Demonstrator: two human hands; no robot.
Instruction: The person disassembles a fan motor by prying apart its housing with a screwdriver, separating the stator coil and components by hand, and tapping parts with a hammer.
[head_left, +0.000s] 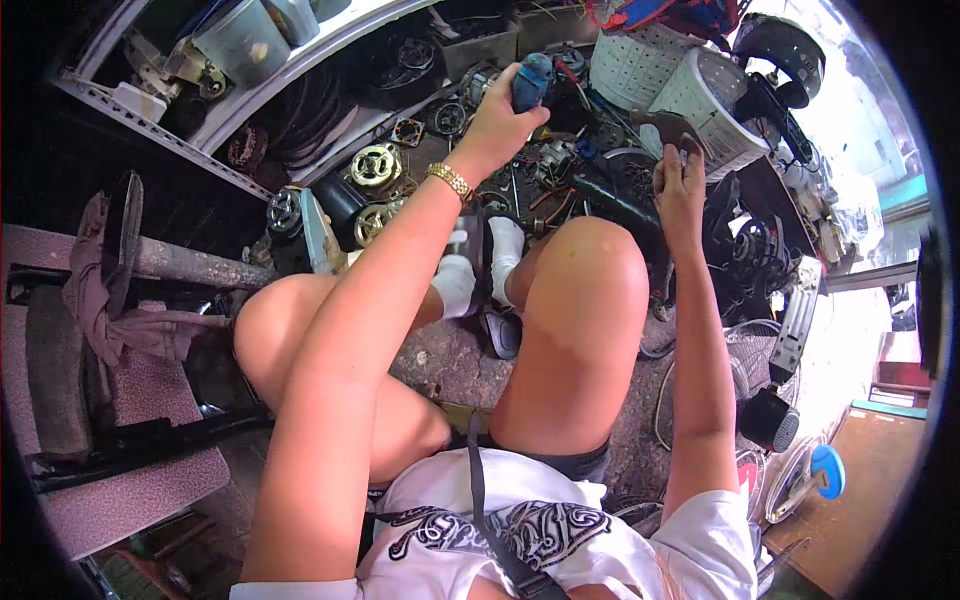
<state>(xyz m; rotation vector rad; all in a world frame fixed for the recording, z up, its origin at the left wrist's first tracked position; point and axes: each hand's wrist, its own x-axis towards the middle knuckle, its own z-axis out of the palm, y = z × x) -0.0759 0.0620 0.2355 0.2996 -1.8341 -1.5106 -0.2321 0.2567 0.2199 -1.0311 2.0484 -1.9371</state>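
My left hand (503, 122), a gold-coloured bracelet on its wrist, reaches forward with its fingers wrapped around a dark blue object with a rounded end (533, 82). Its kind is not clear from here. Farther right, my right hand (681, 188) is raised, fingers closed against a dark, thin, rounded piece (668, 130) that they partly hide. Below and between the hands lies a dark cylindrical part (610, 200). Gold-coloured motor housings (376, 166) sit among loose parts left of my left hand.
White perforated baskets (712, 112) stand at the back right. A metal-framed shelf (165, 125) with containers runs along the left. Fan guards (735, 375) and a blue-hubbed fan part (827, 471) are at the right. A pinkish bench (150, 440) with a cloth is at the left.
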